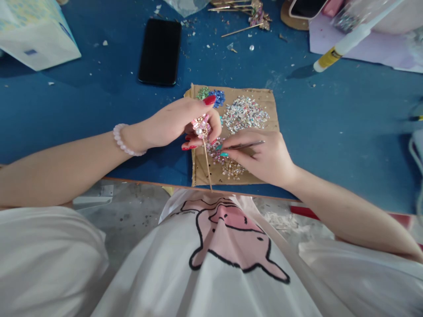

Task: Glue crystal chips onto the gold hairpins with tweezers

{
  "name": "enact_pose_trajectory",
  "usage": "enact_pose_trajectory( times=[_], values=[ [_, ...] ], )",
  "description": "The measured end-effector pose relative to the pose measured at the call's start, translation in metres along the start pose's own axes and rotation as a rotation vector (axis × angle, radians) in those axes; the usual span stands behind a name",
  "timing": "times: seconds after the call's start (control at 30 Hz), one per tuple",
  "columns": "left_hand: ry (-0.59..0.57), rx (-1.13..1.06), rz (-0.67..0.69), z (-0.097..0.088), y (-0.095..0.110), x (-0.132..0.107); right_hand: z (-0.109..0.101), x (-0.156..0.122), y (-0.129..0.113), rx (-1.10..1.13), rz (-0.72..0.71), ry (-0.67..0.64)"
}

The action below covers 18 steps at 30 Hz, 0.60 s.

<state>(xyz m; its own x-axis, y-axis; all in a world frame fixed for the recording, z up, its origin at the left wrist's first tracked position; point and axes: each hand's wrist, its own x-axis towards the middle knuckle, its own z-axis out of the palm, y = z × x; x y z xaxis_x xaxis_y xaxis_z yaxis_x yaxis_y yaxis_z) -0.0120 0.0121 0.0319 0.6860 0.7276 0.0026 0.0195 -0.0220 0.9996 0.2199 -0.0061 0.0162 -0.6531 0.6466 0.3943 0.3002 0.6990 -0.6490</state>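
My left hand [178,121] grips a hair stick [202,127] by its ornamented head of pink petals and pearls, and the thin gold-coloured pin points down past the table edge. Close beside it, my right hand [261,154] is closed on tweezers [246,145], held low over a heap of pink rhinestones [214,152]. Whether the tips hold a stone is hidden by my fingers. Under both hands lies a cardboard sheet [271,103] with silver rhinestones [244,113], blue rhinestones [218,97], green rhinestones [202,92] and champagne-coloured rhinestones [233,169] in separate heaps.
A black phone [160,52] lies behind my left hand, with a tissue box [39,37] at the far left. More hair sticks [244,30] lie at the back. A white glue bottle [333,55] leans in from the right, near a lilac sheet [363,48].
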Motion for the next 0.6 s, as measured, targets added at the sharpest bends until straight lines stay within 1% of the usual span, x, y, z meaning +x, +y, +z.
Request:
enact_pose_trajectory(
  times=[0.37,0.6],
  values=[
    [-0.005,0.006,-0.004,0.0009,-0.0003,-0.0005,-0.0012,-0.0012,0.0005,-0.002,0.028,-0.005],
    [-0.017,-0.023,-0.028,-0.0002,0.0008,-0.0006,-0.003,-0.0027,-0.0008,-0.003,0.0,0.017]
  ],
)
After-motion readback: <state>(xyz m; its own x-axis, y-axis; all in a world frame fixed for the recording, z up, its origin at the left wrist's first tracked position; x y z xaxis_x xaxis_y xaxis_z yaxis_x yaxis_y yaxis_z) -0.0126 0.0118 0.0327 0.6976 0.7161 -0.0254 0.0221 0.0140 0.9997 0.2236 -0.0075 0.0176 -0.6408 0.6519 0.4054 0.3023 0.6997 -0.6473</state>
